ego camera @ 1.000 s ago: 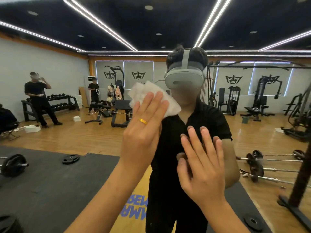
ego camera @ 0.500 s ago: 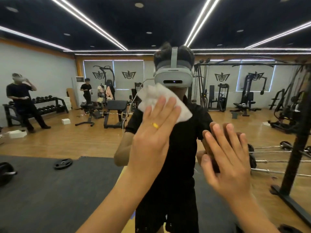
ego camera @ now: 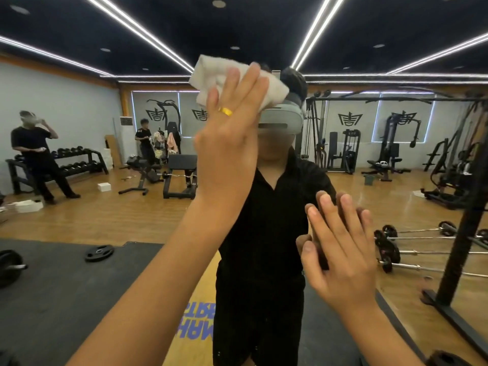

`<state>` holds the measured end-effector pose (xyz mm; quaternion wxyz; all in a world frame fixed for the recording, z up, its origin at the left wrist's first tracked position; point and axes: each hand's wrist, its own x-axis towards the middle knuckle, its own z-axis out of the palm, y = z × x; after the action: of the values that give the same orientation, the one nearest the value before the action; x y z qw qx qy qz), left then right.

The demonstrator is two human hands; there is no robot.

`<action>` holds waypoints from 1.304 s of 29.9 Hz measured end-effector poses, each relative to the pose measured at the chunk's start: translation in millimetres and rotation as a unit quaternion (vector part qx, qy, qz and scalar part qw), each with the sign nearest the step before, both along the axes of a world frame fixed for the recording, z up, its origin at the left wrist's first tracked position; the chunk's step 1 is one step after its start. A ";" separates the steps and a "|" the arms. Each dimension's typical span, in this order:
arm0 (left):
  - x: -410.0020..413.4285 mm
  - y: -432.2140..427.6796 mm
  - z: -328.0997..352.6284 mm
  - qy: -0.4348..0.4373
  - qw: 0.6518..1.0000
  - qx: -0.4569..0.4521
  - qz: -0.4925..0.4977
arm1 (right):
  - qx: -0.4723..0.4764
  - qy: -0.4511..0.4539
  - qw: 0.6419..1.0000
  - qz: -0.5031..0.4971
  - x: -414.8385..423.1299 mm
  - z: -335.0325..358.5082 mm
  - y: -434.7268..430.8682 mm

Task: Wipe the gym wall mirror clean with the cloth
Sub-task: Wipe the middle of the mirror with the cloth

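Observation:
The wall mirror (ego camera: 79, 212) fills the whole view and reflects the gym and a person in black with a headset. My left hand (ego camera: 227, 143), wearing a gold ring, presses a crumpled white cloth (ego camera: 211, 77) flat against the glass, high up and left of centre. Its fingers are spread over the cloth. My right hand (ego camera: 340, 249) rests open with its palm on the mirror, lower and to the right, holding nothing.
Everything else is reflection: two people at the left near a dumbbell rack (ego camera: 76, 159), benches (ego camera: 179, 175), weight machines (ego camera: 396, 143), barbells (ego camera: 412, 241) on the floor at right, a black rack post (ego camera: 464, 233), and a dark mat (ego camera: 66, 286) with a weight plate.
My left hand has slid the cloth upward on the glass, from chest height to over the reflected headset. My right hand stayed flat on the mirror at the lower right.

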<state>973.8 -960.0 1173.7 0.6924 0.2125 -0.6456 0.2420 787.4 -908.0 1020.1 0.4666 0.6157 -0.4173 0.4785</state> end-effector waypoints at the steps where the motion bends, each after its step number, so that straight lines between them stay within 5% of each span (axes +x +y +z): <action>1: 2.0 2.7 -13.1 -0.012 1.000 0.008 0.004 | 0.003 -0.002 1.000 0.005 0.0 -0.4 0.3; 13: 15.0 24.2 -140.5 -0.073 0.993 0.083 0.036 | 0.010 -0.008 0.999 0.037 -3.5 2.3 1.8; 25: 21.9 19.5 -139.5 -0.100 0.992 0.048 0.064 | 0.058 -0.047 0.995 0.068 10.5 1.8 13.4; 30: 50.9 5.5 -134.4 -0.143 0.986 0.006 0.081 | 0.061 0.015 0.991 0.114 61.9 -7.3 7.6; 39: 104.2 -13.6 -43.6 -0.084 0.994 0.031 0.070 | 0.089 0.100 0.989 0.058 114.5 -24.4 -28.8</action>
<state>1078.0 -973.6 1130.0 0.6101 0.2578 -0.6921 0.2868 901.9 -936.8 995.7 0.4212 0.7225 -0.3728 0.4019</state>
